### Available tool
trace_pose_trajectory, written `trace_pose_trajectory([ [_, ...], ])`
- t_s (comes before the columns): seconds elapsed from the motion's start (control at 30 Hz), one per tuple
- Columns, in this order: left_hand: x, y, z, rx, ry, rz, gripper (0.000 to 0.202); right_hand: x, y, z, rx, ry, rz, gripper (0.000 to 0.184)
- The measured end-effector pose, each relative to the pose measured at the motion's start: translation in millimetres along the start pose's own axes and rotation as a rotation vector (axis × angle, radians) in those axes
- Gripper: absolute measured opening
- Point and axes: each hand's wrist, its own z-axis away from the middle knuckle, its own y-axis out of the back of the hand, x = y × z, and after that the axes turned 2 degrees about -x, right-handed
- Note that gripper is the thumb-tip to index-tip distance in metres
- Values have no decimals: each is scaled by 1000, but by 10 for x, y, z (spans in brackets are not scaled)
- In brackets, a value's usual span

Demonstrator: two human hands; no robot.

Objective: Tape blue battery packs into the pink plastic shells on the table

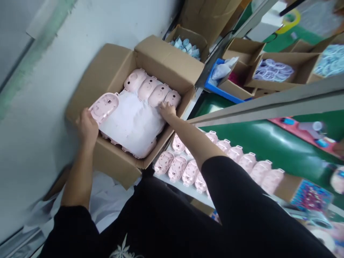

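Left hand (88,126) pinches one pale pink shell (104,108) at carton's 9 o'clock: oval, hollow side up, molded ribs inside, small dark slot, tab at one end. Right hand (167,111) at 3 o'clock, fingers touching the last of four domed shells (158,95) (dark round spots) rowed 12 to 2; can't tell if gripping. White sheet (131,120) mid-carton (169,57). More hollow-up shells (177,167) on bench (178,185), 4 to 5 o'clock.

A pale ledge (188,190) beside the green surface (258,138) carries two rows of pink shells (177,168)
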Motion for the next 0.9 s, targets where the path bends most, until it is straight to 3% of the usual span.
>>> trace_pose_trajectory([
  [0.1, 104, 395, 381, 120, -64, 37, 42, -232, 364, 156, -52, -113, -8, 39],
  [0.2, 297, 754, 925, 117, -51, 171, 55, -467, 958, 691, 18, -42, -28, 33],
  [0.3, 584, 924, 1634, -56, 6, 275, 56, -483, 1428, 1749, 146, 150, -89, 31],
  [0.37, 834, 860, 2141, -197, 56, 306, 48, -296, 1474, 2708, 248, 269, -189, 27],
  [0.43, 1170, 643, 2636, -355, 52, 337, 40, 48, 1270, 3788, 366, 257, -378, 23],
  [0.5, 1616, 294, 3113, -604, -42, 364, 35, 506, 875, 4893, 545, 84, -624, 22],
  [0.6, 2444, -405, 3789, -1070, -234, 415, 40, 1257, 137, 6365, 837, -372, -1015, 45],
  [0.67, 3019, -923, 4198, -1318, -320, 449, 49, 1691, -321, 7102, 930, -684, -1234, 53],
  [0.77, 3775, -1631, 4719, -1515, -399, 442, 57, 2141, -819, 7777, 1005, -1018, -1359, 52],
  [0.83, 4153, -1986, 4986, -1567, -429, 412, 58, 2336, -1013, 7971, 1041, -1156, -1404, 48],
  [0.9, 4400, -2220, 5181, -1594, -427, 384, 61, 2490, -1128, 8024, 1071, -1235, -1492, 46],
])
